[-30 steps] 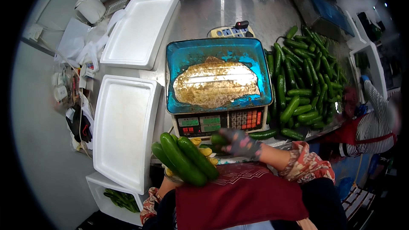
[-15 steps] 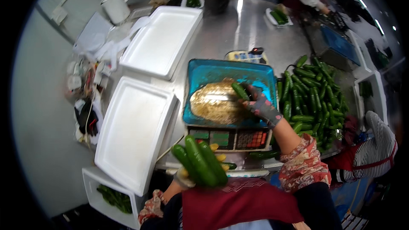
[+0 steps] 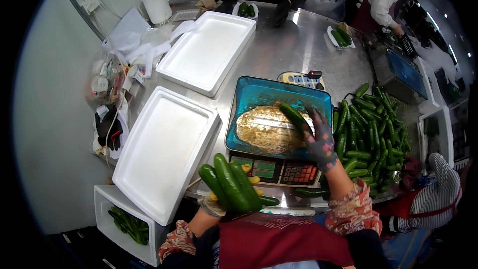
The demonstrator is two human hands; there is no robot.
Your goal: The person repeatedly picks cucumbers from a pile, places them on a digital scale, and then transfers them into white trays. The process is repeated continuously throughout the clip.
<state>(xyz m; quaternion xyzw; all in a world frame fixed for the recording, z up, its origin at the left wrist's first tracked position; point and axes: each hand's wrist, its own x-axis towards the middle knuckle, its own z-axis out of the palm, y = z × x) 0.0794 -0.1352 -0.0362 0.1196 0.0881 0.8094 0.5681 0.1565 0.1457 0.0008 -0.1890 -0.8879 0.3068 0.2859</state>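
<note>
My yellow-gloved left hand (image 3: 214, 205) clutches plump green cucumbers (image 3: 233, 187); grey-gloved right hand (image 3: 321, 143), grip unclear, should lay that slim cucumber (image 3: 293, 114) flat, gently.

Layout about the hands. Three cucumbers (image 3: 231, 184) lie in the left hand (image 3: 214, 205); a single cucumber (image 3: 295, 116) lies in the right hand (image 3: 321, 143), over the scale pan (image 3: 256, 88). Right of the right hand: a cucumber heap (image 3: 368, 139). Left of the left hand: a near tray (image 3: 162, 154), with a far tray (image 3: 205, 52) behind it, and, nearer the body, a box (image 3: 155, 236) containing produce (image 3: 130, 225).
</note>
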